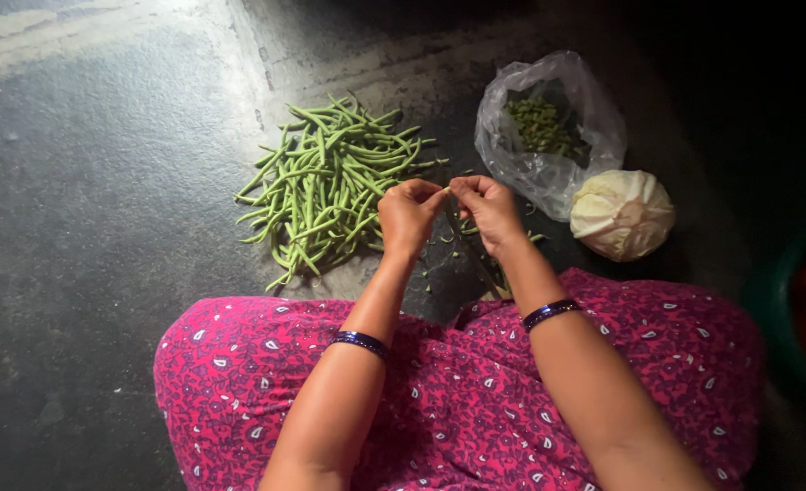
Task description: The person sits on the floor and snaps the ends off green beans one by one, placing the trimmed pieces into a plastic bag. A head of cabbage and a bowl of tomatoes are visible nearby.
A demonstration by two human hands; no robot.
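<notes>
Floor first: dark, worn stone floor (103,209), and on it, left of centre, a loose heap of long green beans (326,186). Just right of that heap, the left hand (408,216), fingers curled in and thumb and forefinger pinching one end of a small green bean piece (448,189). The right hand (488,209) meets it, fingertips nipped on the other end, so the bean sits between the two hands, lifted above the floor. Short green trimmings (453,238) lie scattered under the hands. Further right, a clear, crumpled plastic bag (558,145) with cut bean pieces inside, and beside it a pale round cabbage (622,214). Pink patterned fabric (458,391) covers the lap below
</notes>
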